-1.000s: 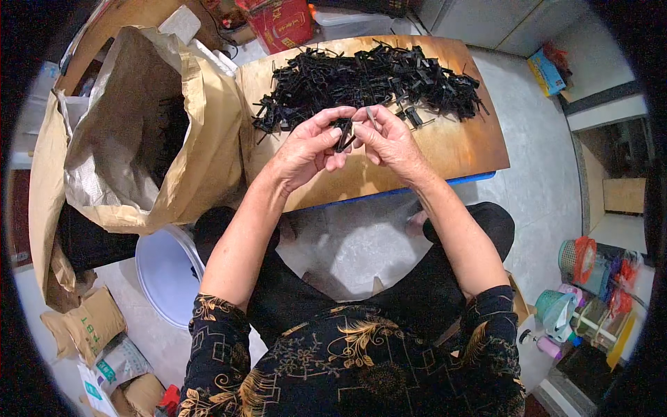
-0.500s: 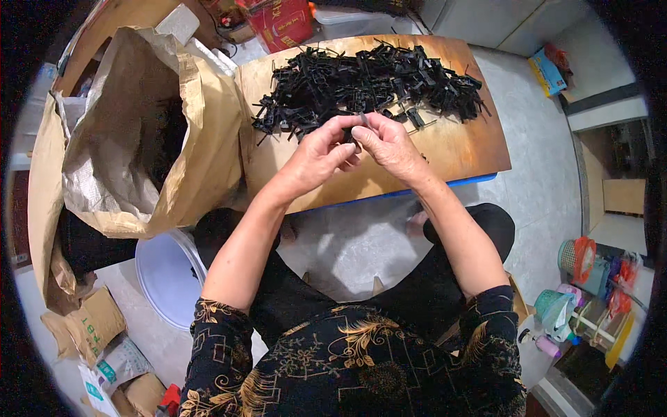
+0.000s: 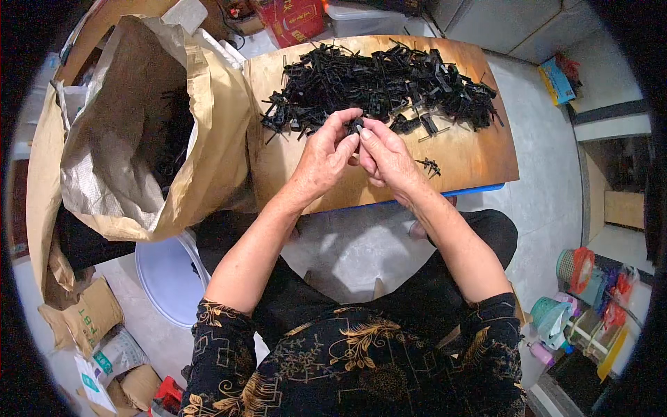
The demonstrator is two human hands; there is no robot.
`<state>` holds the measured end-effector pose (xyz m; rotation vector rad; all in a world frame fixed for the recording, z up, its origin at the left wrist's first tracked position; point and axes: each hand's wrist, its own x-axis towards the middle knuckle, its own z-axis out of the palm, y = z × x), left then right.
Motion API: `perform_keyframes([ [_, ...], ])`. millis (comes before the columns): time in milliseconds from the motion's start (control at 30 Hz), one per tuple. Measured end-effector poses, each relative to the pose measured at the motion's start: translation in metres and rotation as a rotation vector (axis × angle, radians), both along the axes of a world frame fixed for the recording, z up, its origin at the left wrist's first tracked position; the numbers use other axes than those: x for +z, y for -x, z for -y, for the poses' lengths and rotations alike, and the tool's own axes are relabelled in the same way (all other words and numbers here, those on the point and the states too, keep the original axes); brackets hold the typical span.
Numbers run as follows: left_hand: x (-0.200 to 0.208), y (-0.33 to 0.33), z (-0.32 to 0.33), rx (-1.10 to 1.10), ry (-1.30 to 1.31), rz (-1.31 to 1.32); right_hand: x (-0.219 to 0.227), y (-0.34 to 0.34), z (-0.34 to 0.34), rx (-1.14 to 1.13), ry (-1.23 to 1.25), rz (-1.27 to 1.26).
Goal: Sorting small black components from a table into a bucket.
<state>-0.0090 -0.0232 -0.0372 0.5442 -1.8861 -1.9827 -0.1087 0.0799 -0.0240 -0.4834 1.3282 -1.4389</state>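
Above the near part of the wooden board, my left hand and my right hand meet with their fingertips together. Between them is a small black plastic part, mostly covered by the fingers. Both hands are closed on it. Just beyond my fingertips spreads a heap of black plastic parts with thin stems. A small black stemmed piece lies apart on the board, right of my right wrist.
A large open paper sack with dark contents stands at the left. Below it is a white round bucket. Packed bags lie lower left. A red box stands behind the board. Baskets sit on the right.
My fingers have shifted around the small black part, and the right hand has turned slightly. The whole view has moved a little, so the board and heap appear farther right.
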Motion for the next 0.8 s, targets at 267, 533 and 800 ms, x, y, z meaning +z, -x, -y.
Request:
perform_keyframes([
  [267,-0.001,0.002,0.000,0.053,0.005,0.018,-0.005,-0.001,0.005,-0.015,0.000,0.008],
  [533,-0.010,0.000,0.001,0.108,0.276,0.029,-0.006,-0.002,0.007,0.031,-0.001,-0.020],
  [800,0.005,-0.002,0.007,0.000,-0.197,0.077,-0.034,0.080,-0.023,0.152,-0.250,-1.320],
])
